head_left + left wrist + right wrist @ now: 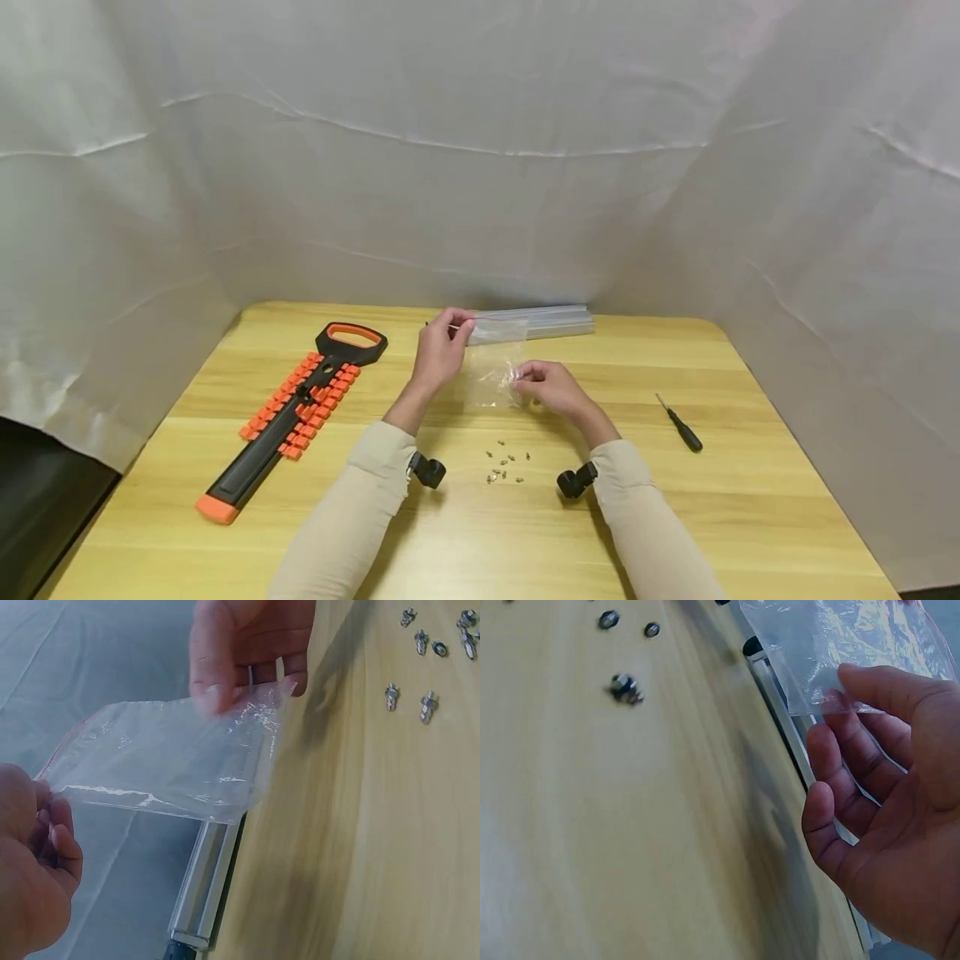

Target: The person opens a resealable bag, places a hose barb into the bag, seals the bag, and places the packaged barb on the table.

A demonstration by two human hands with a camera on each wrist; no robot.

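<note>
Between both hands (440,352) (555,387), a clear bag (491,367)

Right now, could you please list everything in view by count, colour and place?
Zip bag: one, clear, between hands
Metal fittings: about ten, silvery, table's near centre
Clip rack: one, black and orange, left
Screwdriver: one, black handle, right
Ridged rail: apparently one, silvery, far edge
Table: one, yellowish, centre
Curtain: count unclear, grey, around table
Dark surface: one, black, lower left
Wrist cameras: two, black, wrists
Sleeves: two, beige, arms
Left hand: one, pinching bag's top
Right hand: one, pinching bag's lower right
</note>
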